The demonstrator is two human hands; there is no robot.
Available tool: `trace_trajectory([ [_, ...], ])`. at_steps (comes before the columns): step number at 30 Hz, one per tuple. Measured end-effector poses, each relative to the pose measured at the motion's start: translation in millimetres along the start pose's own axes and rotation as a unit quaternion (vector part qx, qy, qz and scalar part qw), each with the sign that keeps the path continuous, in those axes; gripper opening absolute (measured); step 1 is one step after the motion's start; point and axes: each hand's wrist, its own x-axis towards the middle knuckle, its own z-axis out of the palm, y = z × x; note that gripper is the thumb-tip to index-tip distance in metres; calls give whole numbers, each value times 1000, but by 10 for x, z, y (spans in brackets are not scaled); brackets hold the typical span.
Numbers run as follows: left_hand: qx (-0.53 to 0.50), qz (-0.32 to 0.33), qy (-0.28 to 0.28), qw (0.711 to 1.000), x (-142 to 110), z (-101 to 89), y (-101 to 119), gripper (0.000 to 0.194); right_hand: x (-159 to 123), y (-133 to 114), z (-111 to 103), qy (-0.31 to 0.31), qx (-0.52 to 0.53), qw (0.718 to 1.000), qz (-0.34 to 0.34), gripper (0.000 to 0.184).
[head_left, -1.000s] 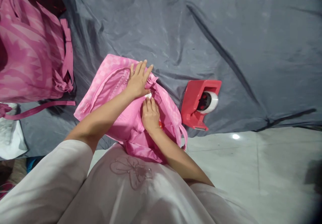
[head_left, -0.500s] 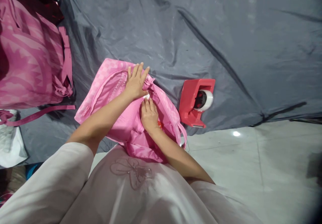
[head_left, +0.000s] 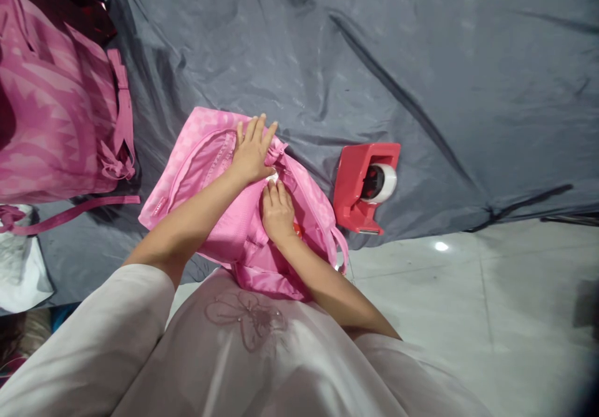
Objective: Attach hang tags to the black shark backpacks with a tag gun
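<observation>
A pink backpack (head_left: 219,236) with a pale checked pattern lies unzipped against my front, at the table's near edge. My left hand (head_left: 253,155) rests spread across its upper edge, fingers apart and pointing away from me. Inside the opening, my right hand (head_left: 277,212) lies with its fingers stretched out and close together, palm down on the lining. Just beyond those fingertips a small white label (head_left: 272,176) shows, partly covered. A bit of something red (head_left: 297,230) peeks out beside my right wrist; what it is I cannot make out.
To the right stands a red tape dispenser (head_left: 344,186) with a roll of clear tape (head_left: 387,183). At the left sits a larger pink patterned backpack (head_left: 51,111) with hanging straps. Grey cloth (head_left: 444,92) covers the table; pale floor tiles (head_left: 435,292) show at the lower right.
Almost nothing differs. Both hands keep their places on the backpack, and the view has shifted only very slightly.
</observation>
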Motion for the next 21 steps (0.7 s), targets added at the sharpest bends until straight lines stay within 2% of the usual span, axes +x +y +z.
trace_trajectory([
  [13, -8, 1, 9, 1000, -6, 2, 2, 112, 2, -5, -5, 2, -8, 1000, -4, 43],
  [21, 2, 4, 12, 1000, -35, -14, 8, 111, 4, -28, -31, -32, 12, 999, 6, 45],
])
